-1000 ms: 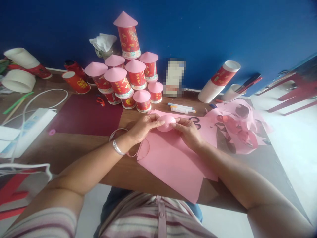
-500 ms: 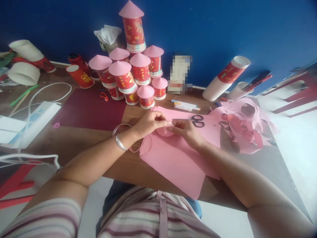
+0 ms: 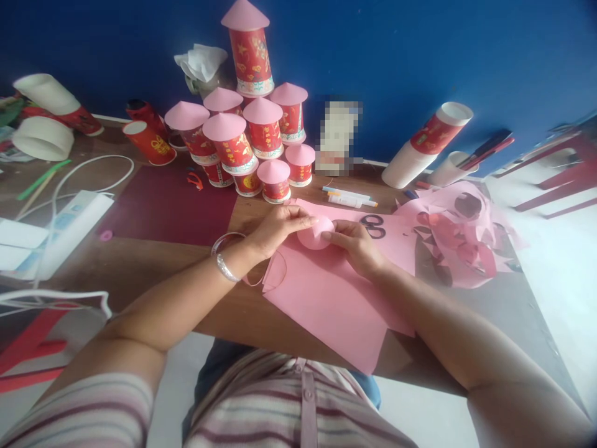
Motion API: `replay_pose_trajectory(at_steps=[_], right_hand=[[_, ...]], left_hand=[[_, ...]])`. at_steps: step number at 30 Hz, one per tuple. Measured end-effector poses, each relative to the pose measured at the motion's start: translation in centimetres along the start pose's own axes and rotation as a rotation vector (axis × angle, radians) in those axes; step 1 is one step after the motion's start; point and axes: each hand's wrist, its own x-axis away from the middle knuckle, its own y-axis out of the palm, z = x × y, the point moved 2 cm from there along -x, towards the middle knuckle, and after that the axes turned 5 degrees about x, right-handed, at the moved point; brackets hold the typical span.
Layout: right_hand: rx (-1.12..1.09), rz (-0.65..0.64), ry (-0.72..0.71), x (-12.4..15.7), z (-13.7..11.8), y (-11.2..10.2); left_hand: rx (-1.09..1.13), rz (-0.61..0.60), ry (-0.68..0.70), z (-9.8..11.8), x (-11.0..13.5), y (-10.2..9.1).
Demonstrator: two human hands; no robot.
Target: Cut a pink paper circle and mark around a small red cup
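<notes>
Brown table (image 3: 228, 311), blue wall (image 3: 420, 56) on the far side.
Left hand (image 3: 280, 230) and right hand (image 3: 358, 247) pinch a pink paper disc (image 3: 311, 239) between them, above pink sheets (image 3: 336, 311).

- Moved apart left hand (image 3: 278, 229) and right hand (image 3: 359, 244), fingertips bunched together half a second ago.
- Brought pink paper disc (image 3: 308, 239) back into fuller view, slightly raised.
- Covered blade of scissors (image 3: 374, 225) again, leaving only handles showing.
</notes>
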Motion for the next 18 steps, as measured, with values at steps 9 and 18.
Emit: replay_pose_trajectory(at_steps=[9,18], right_hand=[[-0.149,0.038,0.015,-0.17,-0.14,0.28],[-0.197,0.046,-0.02,-0.06,-0.42,0.46]], left_hand=[[0.174,0.041,-0.041,-0.47,-0.17,0.11],[0.161,0.014,-0.084,-0.54,0.02,0.14]])
